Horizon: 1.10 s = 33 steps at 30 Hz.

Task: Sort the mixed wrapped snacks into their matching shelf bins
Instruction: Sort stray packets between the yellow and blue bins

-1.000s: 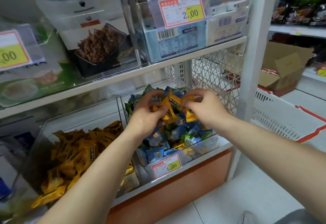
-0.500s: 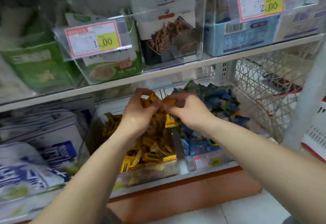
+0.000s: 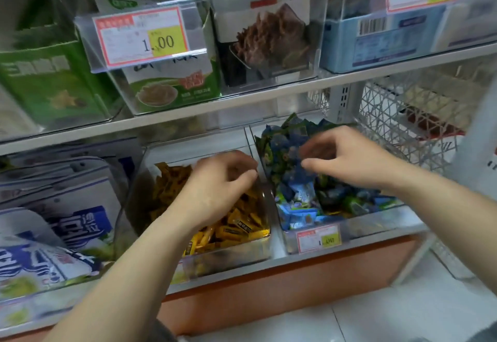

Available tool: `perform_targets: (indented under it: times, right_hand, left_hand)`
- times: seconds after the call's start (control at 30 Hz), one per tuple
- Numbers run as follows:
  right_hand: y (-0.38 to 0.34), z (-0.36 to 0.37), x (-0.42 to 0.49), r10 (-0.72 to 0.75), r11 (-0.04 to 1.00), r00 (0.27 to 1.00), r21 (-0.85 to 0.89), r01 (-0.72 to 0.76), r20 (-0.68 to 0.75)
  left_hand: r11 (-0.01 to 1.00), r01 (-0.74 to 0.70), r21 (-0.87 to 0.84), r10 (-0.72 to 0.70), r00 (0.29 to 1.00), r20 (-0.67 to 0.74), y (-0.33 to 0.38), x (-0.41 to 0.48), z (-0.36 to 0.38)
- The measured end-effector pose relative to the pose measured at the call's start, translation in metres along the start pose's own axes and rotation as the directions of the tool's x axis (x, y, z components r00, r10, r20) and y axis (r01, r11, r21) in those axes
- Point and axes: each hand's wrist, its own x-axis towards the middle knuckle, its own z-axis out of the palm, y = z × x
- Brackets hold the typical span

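Both hands are down at the lower shelf. The left grip (image 3: pixel 223 180) hangs over the left bin (image 3: pixel 228 257) with its fingers curled downward. I can't make out a wrapper in it, so whether it is grasping one or has just released one I cannot tell. Beneath it the yellow snacks (image 3: pixel 236 228) look to be all of one kind.

The right grip (image 3: pixel 347 158) hovers over the heaped right bin (image 3: pixel 376 223), thumb and fingers a little apart and blurred; again I can't say whether it holds anything. The blue and green snacks (image 3: pixel 301 193) under it are still jumbled together. There seems to be a glint of yellow low at the front, just behind the price tag (image 3: pixel 318 238) below that grip.

My guess is that the sorting is well under way but not finished. The yellow side looks settled, and the pile under the right grip probably still hides strays to pick out.
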Motion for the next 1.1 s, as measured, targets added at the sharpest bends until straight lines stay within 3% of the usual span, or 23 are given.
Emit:
perform_targets:
  times: [0.1,0.2,0.3,0.4,0.53,0.87,1.1]
  right_hand:
    - [0.031,-0.023,-0.021,0.060,0.998,0.998,0.008,-0.060,-0.035]
    - [0.045,-0.026,-0.039,0.062,0.998,0.997,-0.025,-0.061,0.052]
    - [0.046,-0.015,-0.051,0.060,0.993,0.956,-0.113,-0.029,0.286]
    - [0.053,-0.010,-0.053,0.092,0.928,0.898,-0.364,0.079,0.431]
    - [0.066,-0.026,-0.053,0.100,0.822,0.966,-0.566,0.055,0.238]
    - [0.077,-0.027,-0.059,0.169,0.847,0.976,-0.527,-0.073,0.136]
    - [0.073,-0.033,-0.063,0.204,0.829,0.971,-0.549,-0.105,0.121]
  left_hand:
    - [0.981,-0.193,0.011,0.192,0.979,0.068,0.037,0.000,0.034]
    - [0.945,-0.317,0.083,0.292,0.930,0.224,0.059,0.005,0.071]
    - [0.915,-0.364,0.171,0.274,0.875,0.399,0.067,0.015,0.099]
    - [0.908,-0.348,0.232,0.169,0.813,0.557,0.065,0.024,0.115]
    - [0.935,-0.286,0.209,0.099,0.777,0.622,0.065,0.034,0.132]
    - [0.986,-0.097,0.132,-0.050,0.591,0.805,0.066,0.063,0.147]
    - [0.979,-0.124,0.162,-0.032,0.689,0.724,0.062,0.060,0.165]
